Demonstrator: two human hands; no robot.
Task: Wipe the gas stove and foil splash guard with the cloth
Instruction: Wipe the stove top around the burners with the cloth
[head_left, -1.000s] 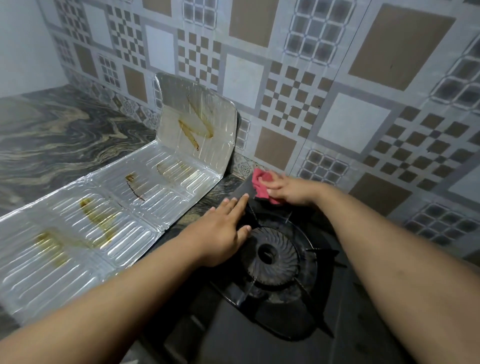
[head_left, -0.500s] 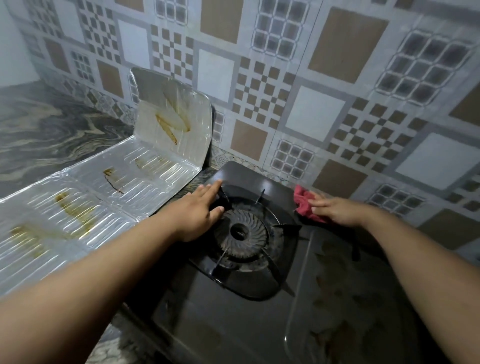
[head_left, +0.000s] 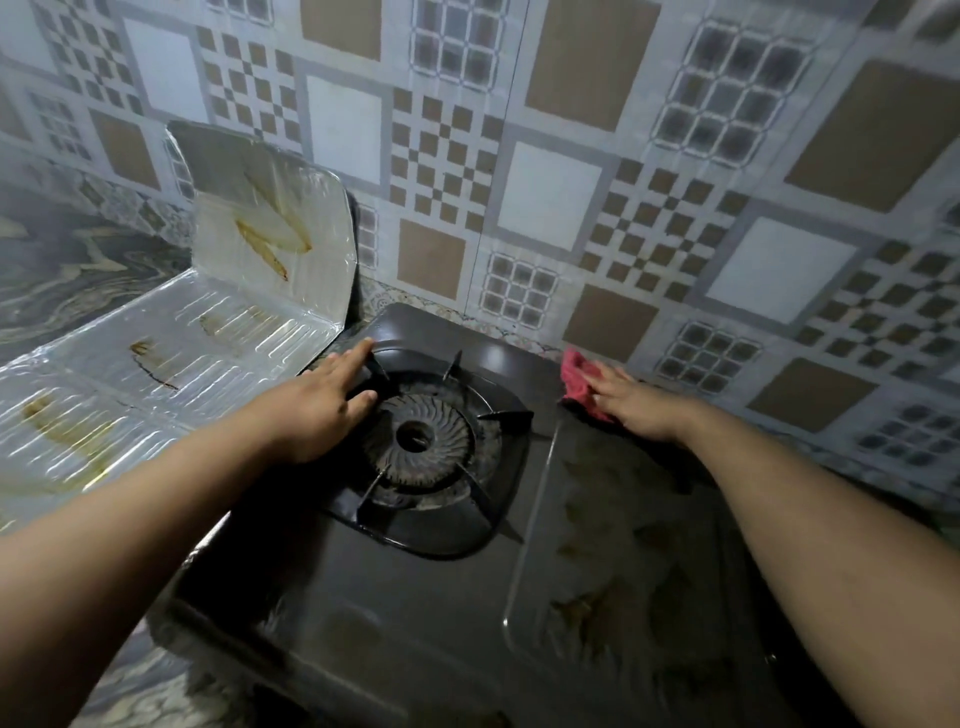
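A black gas stove (head_left: 415, 613) fills the lower middle, with a round burner (head_left: 415, 439) and pan supports near its back left. My left hand (head_left: 322, 400) lies flat on the stove's left edge, fingers apart, holding nothing. My right hand (head_left: 631, 400) presses a pink cloth (head_left: 576, 379) onto the stove's back edge, right of the burner. A silver foil splash guard (head_left: 218, 332) with brown grease streaks lies to the left, one panel flat on the counter and one standing against the wall.
A patterned tile wall (head_left: 571, 182) rises right behind the stove. A marbled counter (head_left: 57, 280) runs off to the left behind the foil. Greasy smears mark the stove top (head_left: 613, 587) on the right.
My right hand has slid the pink cloth to the right along the stove's back edge, away from the burner. The view has swung right; my left hand stays by the burner.
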